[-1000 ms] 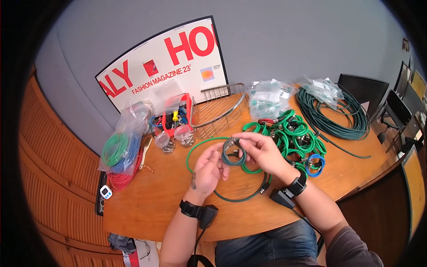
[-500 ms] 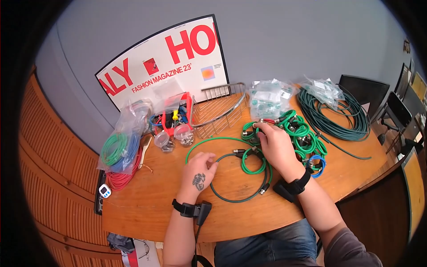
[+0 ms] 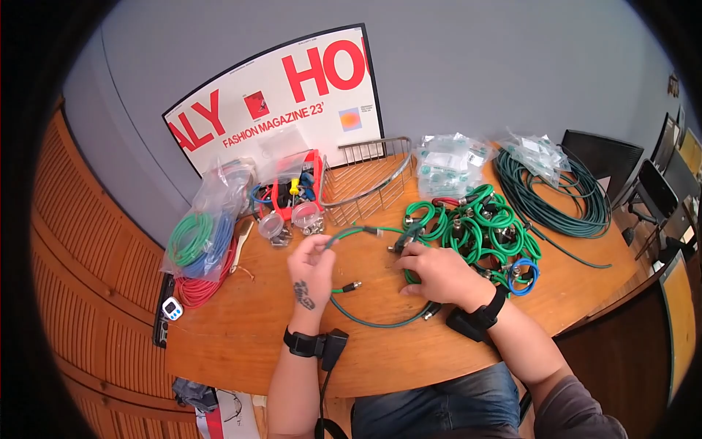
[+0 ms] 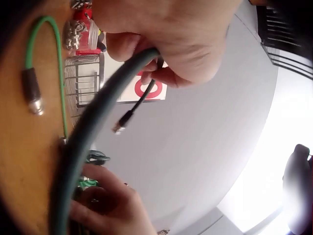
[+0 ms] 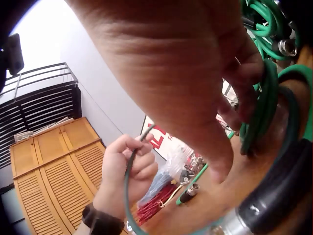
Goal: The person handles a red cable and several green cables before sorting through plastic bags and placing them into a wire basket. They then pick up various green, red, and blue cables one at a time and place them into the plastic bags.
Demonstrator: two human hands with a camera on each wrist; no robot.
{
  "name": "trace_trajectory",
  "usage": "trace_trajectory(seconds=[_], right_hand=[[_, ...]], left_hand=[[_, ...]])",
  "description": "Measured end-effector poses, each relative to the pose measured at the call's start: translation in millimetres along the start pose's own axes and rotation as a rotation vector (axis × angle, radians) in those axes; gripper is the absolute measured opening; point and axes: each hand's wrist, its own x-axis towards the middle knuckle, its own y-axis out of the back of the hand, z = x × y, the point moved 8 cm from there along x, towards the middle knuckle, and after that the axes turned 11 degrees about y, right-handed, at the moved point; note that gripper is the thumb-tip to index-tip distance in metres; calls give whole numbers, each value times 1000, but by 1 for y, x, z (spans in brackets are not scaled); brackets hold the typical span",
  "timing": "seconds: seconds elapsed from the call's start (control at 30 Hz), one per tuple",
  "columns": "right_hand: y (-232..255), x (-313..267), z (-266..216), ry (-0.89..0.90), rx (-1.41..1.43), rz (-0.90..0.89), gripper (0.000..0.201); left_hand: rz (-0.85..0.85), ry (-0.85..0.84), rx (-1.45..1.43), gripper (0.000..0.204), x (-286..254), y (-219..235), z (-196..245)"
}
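My left hand (image 3: 312, 271) pinches a dark green cable (image 4: 105, 88) between thumb and fingers, raised above the table. One connector end (image 4: 124, 122) of it points off to the right; the rest curves down onto the wood. Low over the table, at the left edge of the green pile, my right hand (image 3: 442, 276) has loosely bent fingers, thumb apart. Its fingers overlap a small dark green coil (image 5: 261, 110) in the right wrist view. A bright green cable (image 4: 61, 73) lies between the hands, its connector (image 3: 352, 286) on the table.
Several coiled green cables (image 3: 479, 234) and a blue one (image 3: 523, 276) lie to the right. Behind stand a wire basket (image 3: 365, 186), bagged parts (image 3: 452, 164) and a big dark cable coil (image 3: 563, 208). Cups of connectors (image 3: 307, 218) and bagged cables (image 3: 194, 245) are on the left.
Both hands held a small dark coil; the right hand carried it towards the pile and has since dropped lower. My left hand has picked up the dark cable from the table.
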Motion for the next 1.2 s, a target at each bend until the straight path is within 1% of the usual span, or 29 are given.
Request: trace_trajectory(seconds=[0.03, 0.07, 0.1, 0.17, 0.2, 0.23, 0.3, 0.33, 0.37, 0.43, 0.47, 0.5, 0.53, 0.6, 0.63, 0.7, 0.77, 0.83, 0.87, 0.9, 0.93, 0.97, 1.0, 1.03, 1.07, 1.1, 1.13, 1.17, 1.2], right_hand=[[1, 1, 0, 3, -2, 0, 23], [-1, 1, 0, -26, -54, -48, 23], [-3, 2, 2, -55, -106, -95, 22], [-3, 1, 7, -79, -145, -74, 20], [-2, 0, 10, -105, -185, -54, 18], [-1, 0, 10, -106, -185, -55, 18], [12, 3, 7, -81, -207, 68, 12], [11, 4, 7, -76, -209, 67, 12], [13, 6, 4, -33, -219, 104, 11], [16, 7, 2, 12, -228, 140, 11], [15, 8, -1, 76, -202, 124, 12], [13, 9, -4, 139, -176, 108, 13], [11, 8, -2, 142, -176, 107, 13], [4, 5, -10, 273, -96, 133, 20], [3, 4, -11, 275, -96, 132, 20], [-3, 3, -13, 240, -125, 51, 27], [9, 9, -11, 205, -149, 66, 32], [18, 15, -10, 172, -172, 83, 37], [36, 13, -7, 119, -73, 296, 41], [53, 8, -2, 64, 27, 508, 44], [64, 4, -2, 85, 166, 651, 48], [62, 4, -1, 88, 165, 650, 48], [62, -1, 8, 25, 301, 739, 43], [61, -6, 18, -40, 439, 827, 40], [61, -6, 17, -39, 438, 826, 40], [56, -4, 21, -106, 485, 763, 43], [51, -3, 25, -172, 530, 700, 48], [52, -3, 24, -171, 528, 703, 48], [48, -1, 23, -188, 519, 619, 52]], left_hand=[[41, 123, -196, 15, 0, 7, -1], [56, 80, -266, 19, 2, 14, -2], [59, 78, -266, 19, 3, 17, 0], [122, 111, -501, 20, 4, 27, 3], [167, 136, -553, 21, 6, 31, 1], [167, 137, -554, 21, 7, 35, 1], [122, 193, -791, 24, 11, 42, -6], [69, 242, -911, 27, 14, 43, -10], [72, 239, -912, 27, 16, 50, -13], [-126, 306, -1242, 27, 21, 46, -20], [-123, 305, -1243, 27, 22, 50, -24], [-138, 322, -1367, 28, 23, 52, -27], [-153, 339, -1490, 28, 24, 53, -29], [-146, 332, -1512, 28, 25, 57, -30], [-142, 328, -1533, 28, 25, 58, -31], [-145, 325, -1487, 29, 27, 58, -34], [-146, 319, -1443, 30, 27, 57, -34], [-114, 427, -1183, 29, 26, 51, -39], [-98, 450, -1060, 26, 24, 47, -39], [-97, 446, -1062, 26, 23, 40, -36], [-57, 434, -823, 25, 21, 35, -34], [-18, 419, -584, 23, 20, 32, -32], [-31, 384, -396, 18, 20, 27, -34], [-29, 383, -398, 18, 16, 21, -32], [-120, 429, -322, 16, 10, 6, -31], [-212, 475, -245, 15, 4, -7, -32], [-264, 451, -210, 18, 1, -15, -31], [-266, 449, -210, 18, -2, -21, -31], [-273, 377, -172, 20, -4, -26, -26]])
